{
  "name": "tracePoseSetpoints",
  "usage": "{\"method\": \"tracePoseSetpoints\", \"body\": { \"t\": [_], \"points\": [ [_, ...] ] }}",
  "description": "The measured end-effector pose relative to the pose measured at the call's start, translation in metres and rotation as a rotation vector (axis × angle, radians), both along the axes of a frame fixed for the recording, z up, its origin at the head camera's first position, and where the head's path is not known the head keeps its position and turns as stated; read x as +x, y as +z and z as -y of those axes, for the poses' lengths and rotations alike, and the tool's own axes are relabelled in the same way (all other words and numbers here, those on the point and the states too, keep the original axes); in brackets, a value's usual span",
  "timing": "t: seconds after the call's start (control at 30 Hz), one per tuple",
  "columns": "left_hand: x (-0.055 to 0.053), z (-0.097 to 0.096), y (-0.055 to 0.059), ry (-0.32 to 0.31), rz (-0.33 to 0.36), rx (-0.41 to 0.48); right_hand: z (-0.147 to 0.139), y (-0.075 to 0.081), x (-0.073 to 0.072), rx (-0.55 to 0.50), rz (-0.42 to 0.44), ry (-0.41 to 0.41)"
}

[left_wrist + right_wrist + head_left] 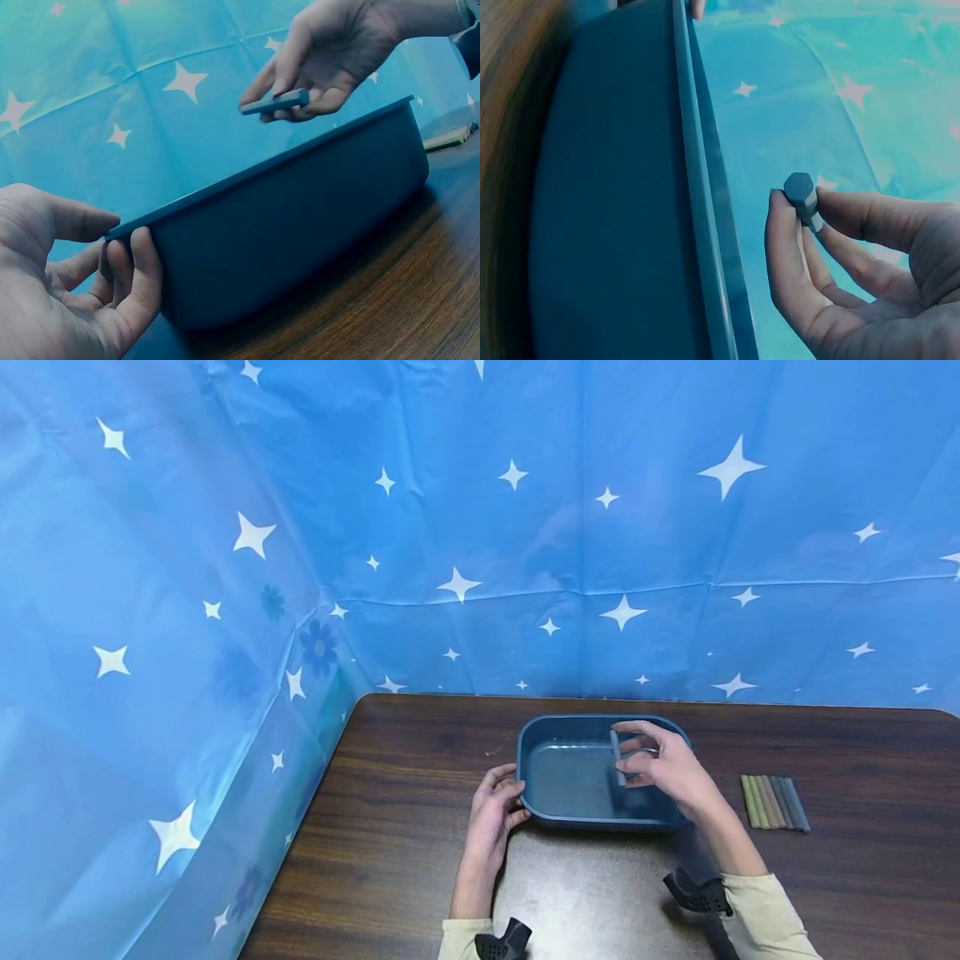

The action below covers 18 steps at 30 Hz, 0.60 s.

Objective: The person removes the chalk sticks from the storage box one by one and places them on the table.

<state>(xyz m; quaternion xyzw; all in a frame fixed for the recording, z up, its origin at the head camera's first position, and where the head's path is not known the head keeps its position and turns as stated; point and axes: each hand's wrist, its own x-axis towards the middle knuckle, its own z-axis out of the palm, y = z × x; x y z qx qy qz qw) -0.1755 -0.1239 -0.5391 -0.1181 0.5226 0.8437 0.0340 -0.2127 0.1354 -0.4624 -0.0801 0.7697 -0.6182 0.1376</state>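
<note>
A deep blue rectangular tub (570,777) with rounded corners stands on the table. At its left end my left hand (497,810) pinches the rim, thumb above and fingers curled against the outer wall, as the left wrist view also shows. Over the tub's right half, my right hand (663,767) holds a slim grey-blue stick (618,758) between thumb and fingers. That stick has a six-sided end (800,187) in the right wrist view. It hangs above the rim in the left wrist view, apart from the tub.
To the right of the tub, several similar sticks (776,802) lie side by side, running from yellow-green through brownish to grey-blue. Dark wood-grain table (390,860) lies under everything. A blue star-patterned cloth (525,527) hangs behind the table and along its left side.
</note>
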Motion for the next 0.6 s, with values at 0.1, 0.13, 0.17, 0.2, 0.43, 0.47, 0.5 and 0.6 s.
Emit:
{"method": "tracePoseSetpoints", "body": {
  "t": [0.1,0.13,0.17,0.2,0.43,0.47,0.5,0.6],
  "points": [
    [0.001,0.0,0.001,-0.003,-0.005,0.004,-0.01,0.002,0.002,0.024,-0.011,-0.015],
    [0.001,0.0,0.0,-0.004,-0.005,0.004,-0.014,0.002,0.003,0.032,-0.014,-0.019],
    [0.001,0.0,0.0,-0.005,-0.006,0.004,-0.017,0.003,0.004,0.035,-0.018,-0.022],
    [0.001,0.0,0.001,-0.006,-0.006,0.004,-0.021,0.004,0.005,0.04,-0.023,-0.027],
    [0.0,-0.001,0.0,0.0,-0.001,-0.001,-0.045,0.007,0.011,0.069,-0.064,-0.06],
    [0.0,-0.001,0.0,0.002,-0.001,-0.001,-0.048,0.007,0.011,0.074,-0.068,-0.066],
    [0.0,-0.001,0.0,0.003,-0.002,-0.002,-0.051,0.007,0.011,0.08,-0.07,-0.071],
    [0.001,-0.001,0.0,0.005,-0.005,-0.002,-0.061,0.007,0.012,0.098,-0.07,-0.091]
  ]
}}
